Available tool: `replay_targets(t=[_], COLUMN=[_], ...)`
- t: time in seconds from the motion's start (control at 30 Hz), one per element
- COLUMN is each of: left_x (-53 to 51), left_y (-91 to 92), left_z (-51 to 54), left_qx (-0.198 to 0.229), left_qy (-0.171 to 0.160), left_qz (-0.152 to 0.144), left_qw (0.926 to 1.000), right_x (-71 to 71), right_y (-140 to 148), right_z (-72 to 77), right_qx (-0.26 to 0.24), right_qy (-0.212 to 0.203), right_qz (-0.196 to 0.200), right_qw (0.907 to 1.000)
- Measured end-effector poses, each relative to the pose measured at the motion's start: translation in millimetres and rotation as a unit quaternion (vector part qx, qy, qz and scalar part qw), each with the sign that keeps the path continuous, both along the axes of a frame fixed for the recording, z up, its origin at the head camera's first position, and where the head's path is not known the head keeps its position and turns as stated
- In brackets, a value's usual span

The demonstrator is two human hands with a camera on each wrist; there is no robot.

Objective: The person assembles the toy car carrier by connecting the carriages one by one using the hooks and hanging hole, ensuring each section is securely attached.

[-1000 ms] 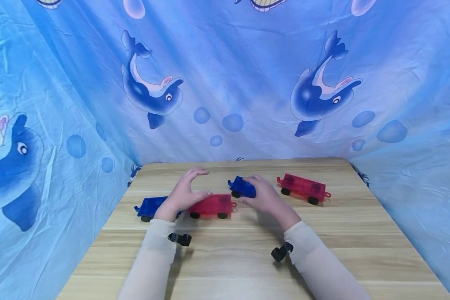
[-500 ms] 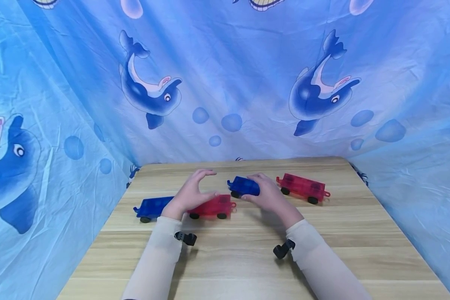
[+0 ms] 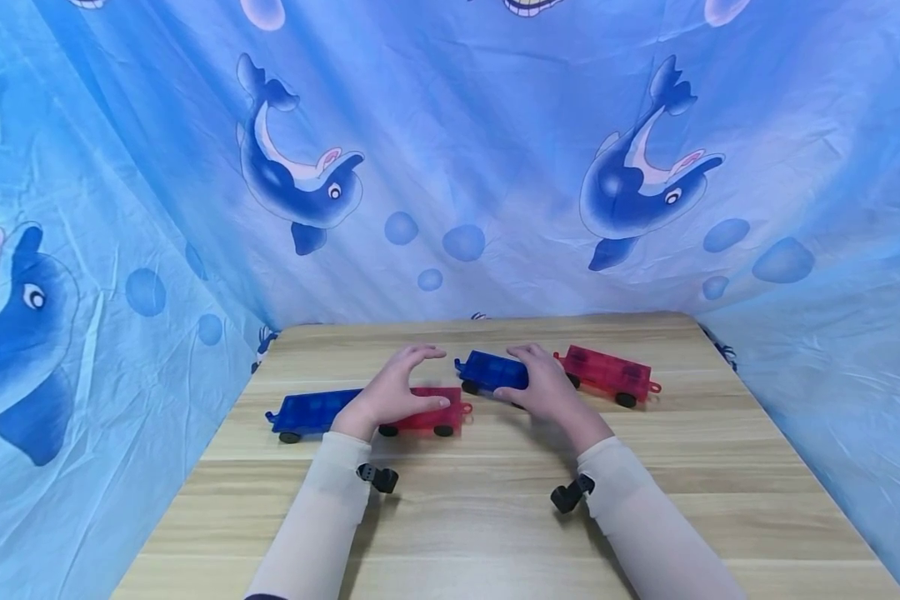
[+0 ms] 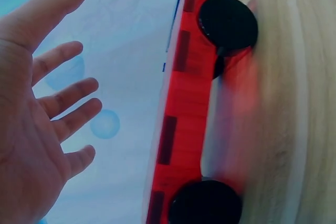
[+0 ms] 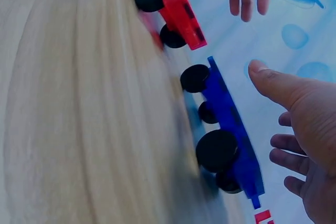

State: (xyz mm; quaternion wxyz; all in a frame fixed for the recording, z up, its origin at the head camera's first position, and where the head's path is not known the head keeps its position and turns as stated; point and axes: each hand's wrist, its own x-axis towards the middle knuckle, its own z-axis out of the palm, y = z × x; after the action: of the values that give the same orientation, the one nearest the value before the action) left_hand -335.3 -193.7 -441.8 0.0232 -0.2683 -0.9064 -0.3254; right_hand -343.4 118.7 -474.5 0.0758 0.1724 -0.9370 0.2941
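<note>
My left hand (image 3: 393, 393) hovers with spread, curved fingers over the front red car (image 3: 448, 402), holding nothing; the left wrist view shows that hand (image 4: 39, 119) beside the red car (image 4: 184, 93). To its left stands a blue car (image 3: 311, 412); their join is hidden behind the hand. My right hand (image 3: 547, 390) reaches over the right end of a second blue car (image 3: 489, 371). In the right wrist view, this hand (image 5: 310, 135) shows a gap from the blue car (image 5: 233, 129), its thumb and fingers apart. All cars stand on wheels.
A second red car (image 3: 607, 374) stands at the back right, close beyond my right hand. The wooden table (image 3: 465, 517) reaches back to a blue dolphin-print cloth (image 3: 435, 150), which also hangs along both sides.
My left hand has moved right along the front red car, uncovering more of the left blue car. My right hand has shifted slightly right, and more of the back blue car shows. The cars look unmoved.
</note>
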Motion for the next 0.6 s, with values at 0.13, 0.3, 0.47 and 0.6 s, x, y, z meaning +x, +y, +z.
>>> replay_targets(t=[0.13, 0.3, 0.47, 0.6], left_x=[0.8, 0.6, -0.1, 0.8], left_y=[3.2, 4.3, 3.9, 4.5], left_z=[-2.7, -5.9, -10.4, -11.9], left_qx=[-0.012, -0.032, -0.060, -0.075], left_qy=[-0.019, -0.042, -0.067, -0.080], left_qz=[0.001, -0.006, -0.011, -0.014], left_qw=[0.9997, 0.9986, 0.9959, 0.9939], right_x=[-2.7, -4.3, -7.2, -9.5], right_y=[3, 5, 8, 9], right_z=[-6.7, -10.3, -14.7, -18.4], right_qx=[0.006, 0.005, 0.003, 0.003], right_qy=[-0.008, -0.014, -0.021, -0.022], right_qz=[-0.002, -0.004, 0.000, 0.002], right_qw=[0.9999, 0.9999, 0.9998, 0.9997])
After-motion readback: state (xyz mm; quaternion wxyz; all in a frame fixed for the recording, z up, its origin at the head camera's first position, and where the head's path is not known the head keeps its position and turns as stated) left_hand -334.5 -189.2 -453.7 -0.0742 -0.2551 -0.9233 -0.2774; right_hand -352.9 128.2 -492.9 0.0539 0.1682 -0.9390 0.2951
